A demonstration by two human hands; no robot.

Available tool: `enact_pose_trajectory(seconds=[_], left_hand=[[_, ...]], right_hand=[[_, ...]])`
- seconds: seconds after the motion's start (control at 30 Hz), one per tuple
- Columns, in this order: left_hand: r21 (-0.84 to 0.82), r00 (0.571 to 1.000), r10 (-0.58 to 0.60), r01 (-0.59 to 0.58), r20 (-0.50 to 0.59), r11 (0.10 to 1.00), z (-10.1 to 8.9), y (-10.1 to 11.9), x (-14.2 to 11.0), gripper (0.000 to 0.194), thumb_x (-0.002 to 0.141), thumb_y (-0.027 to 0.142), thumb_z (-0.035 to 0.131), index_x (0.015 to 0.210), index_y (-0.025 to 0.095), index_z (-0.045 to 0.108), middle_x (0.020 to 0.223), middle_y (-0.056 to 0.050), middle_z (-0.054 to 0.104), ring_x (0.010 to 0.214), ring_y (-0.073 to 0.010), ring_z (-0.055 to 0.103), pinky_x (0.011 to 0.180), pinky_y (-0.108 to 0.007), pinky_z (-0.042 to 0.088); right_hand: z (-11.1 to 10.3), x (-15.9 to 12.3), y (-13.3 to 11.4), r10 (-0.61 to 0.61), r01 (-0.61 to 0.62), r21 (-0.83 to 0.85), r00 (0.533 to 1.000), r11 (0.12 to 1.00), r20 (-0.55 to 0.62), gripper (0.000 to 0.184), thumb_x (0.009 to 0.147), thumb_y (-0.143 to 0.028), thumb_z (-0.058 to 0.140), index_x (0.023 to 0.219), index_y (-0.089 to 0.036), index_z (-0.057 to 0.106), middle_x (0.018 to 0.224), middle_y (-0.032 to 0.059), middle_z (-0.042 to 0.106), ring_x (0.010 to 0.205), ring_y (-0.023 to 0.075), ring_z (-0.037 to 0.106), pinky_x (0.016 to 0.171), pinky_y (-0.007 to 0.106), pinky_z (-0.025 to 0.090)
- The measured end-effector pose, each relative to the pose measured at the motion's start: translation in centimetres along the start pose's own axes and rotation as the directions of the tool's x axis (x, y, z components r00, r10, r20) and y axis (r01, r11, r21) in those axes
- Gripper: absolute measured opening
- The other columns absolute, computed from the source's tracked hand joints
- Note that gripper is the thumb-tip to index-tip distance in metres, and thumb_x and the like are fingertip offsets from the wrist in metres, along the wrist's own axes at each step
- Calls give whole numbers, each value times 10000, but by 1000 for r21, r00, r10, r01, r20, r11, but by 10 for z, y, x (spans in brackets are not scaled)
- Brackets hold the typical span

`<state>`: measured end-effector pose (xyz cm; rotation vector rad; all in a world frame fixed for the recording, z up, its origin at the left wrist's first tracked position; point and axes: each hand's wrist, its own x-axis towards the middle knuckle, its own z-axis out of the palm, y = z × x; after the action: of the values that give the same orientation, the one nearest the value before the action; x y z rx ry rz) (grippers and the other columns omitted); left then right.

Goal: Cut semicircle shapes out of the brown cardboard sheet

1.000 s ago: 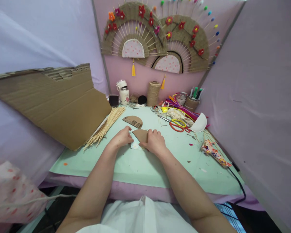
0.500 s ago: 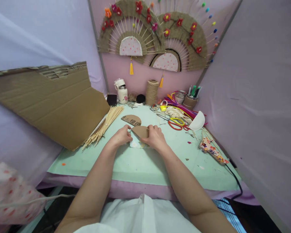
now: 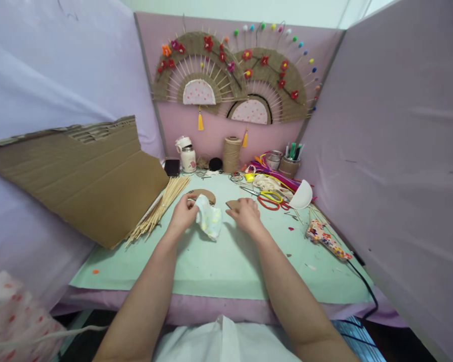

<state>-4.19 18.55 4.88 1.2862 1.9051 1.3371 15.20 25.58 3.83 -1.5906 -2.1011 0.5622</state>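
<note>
Pinched in my left hand is a small piece of pale patterned fabric, lifted off the table and hanging to the right of the fingers. My right hand is closed on a piece of brown cardboard; most of it lies hidden under the hand, with a pointed corner showing on the left. Just behind my left hand a rounded cardboard piece rests on the table, partly covered by the hand and the fabric.
Bamboo sticks lie by a large cardboard sheet on the left. Scissors, a white half-round piece and a flowered glue gun with a cord are on the right. Twine and a bottle stand behind.
My left hand has lifted the fabric from under the cardboard. The right hand has moved right with the cardboard, so the two pieces are apart. The view has tilted up.
</note>
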Motion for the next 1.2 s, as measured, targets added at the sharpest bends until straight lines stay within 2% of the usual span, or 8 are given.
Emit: enact_pose_trajectory(seconds=[0.33, 0.53, 0.7, 0.77, 0.83, 0.97, 1.03, 1.2], left_hand=[[-537, 940, 157, 32, 302, 843, 8, 16, -11, 582, 673, 276, 689, 1209, 206, 473, 859, -18, 656, 699, -146, 609, 640, -259, 459], [-543, 939, 155, 38, 307, 839, 13, 16, -12, 567, 650, 223, 707, 1181, 204, 508, 872, -23, 668, 758, -163, 611, 684, -280, 457], [-565, 998, 20, -47, -54, 824, 9, 9, -1, 398, 622, 227, 681, 1006, 185, 585, 824, -29, 658, 796, -166, 607, 695, -274, 440], [-605, 977, -75, -64, -201, 794, 4, 8, 3, 323, 623, 249, 673, 931, 191, 595, 812, -19, 647, 758, -142, 596, 669, -251, 423], [-668, 948, -161, -68, -275, 741, -1, 8, 5, 288, 601, 240, 678, 872, 197, 592, 800, -2, 635, 708, -110, 574, 646, -227, 406], [-762, 942, -253, -5, -221, 647, -6, 8, 5, 275, 560, 208, 681, 814, 196, 574, 763, 18, 616, 641, -77, 540, 608, -202, 389], [-765, 950, -257, 30, -179, 643, -5, 8, 5, 273, 557, 204, 679, 808, 193, 574, 760, 13, 618, 640, -78, 541, 602, -200, 394], [-725, 960, -260, 104, -106, 681, 0, 4, 3, 258, 549, 172, 665, 800, 178, 609, 824, -22, 642, 651, -91, 553, 583, -210, 403]], right_hand=[[10, -14, -25, -348, -439, 831, 763, 341, 545, 443, 789, -562, 638, 1027, -191, 602, 899, 58, 682, 691, 141, 643, 619, 255, 510], [15, -9, -26, -224, -364, 890, 876, 274, 427, 437, 578, -330, 809, 945, -162, 640, 807, 55, 687, 695, 198, 648, 653, 333, 525], [0, -1, -16, 99, -41, 934, 995, 356, 5, 300, 775, -389, 595, 1007, -200, 572, 983, 63, 663, 982, 225, 601, 862, 355, 476], [-16, -2, -10, 247, 243, 841, 884, 484, -398, 289, 850, -388, 490, 1070, -204, 520, 1089, 77, 611, 1066, 210, 550, 942, 365, 427], [-34, -5, -8, 225, 465, 577, 613, 671, -757, 261, 887, -375, 445, 1061, -193, 516, 1105, 103, 574, 1078, 220, 532, 962, 400, 404], [-58, 2, -18, -5, 558, 186, 324, 808, -946, 196, 918, -290, 394, 983, -200, 555, 1069, 110, 529, 1083, 234, 503, 962, 436, 384], [-58, 19, -24, -134, 554, 109, 379, 826, -916, 225, 912, -230, 364, 993, -199, 571, 1090, 116, 523, 1108, 240, 484, 968, 438, 372], [-25, 62, -32, -276, 314, 9, 849, 949, -451, 346, 793, -227, 590, 1132, -157, 577, 1163, 168, 559, 1133, 315, 466, 960, 465, 357]])
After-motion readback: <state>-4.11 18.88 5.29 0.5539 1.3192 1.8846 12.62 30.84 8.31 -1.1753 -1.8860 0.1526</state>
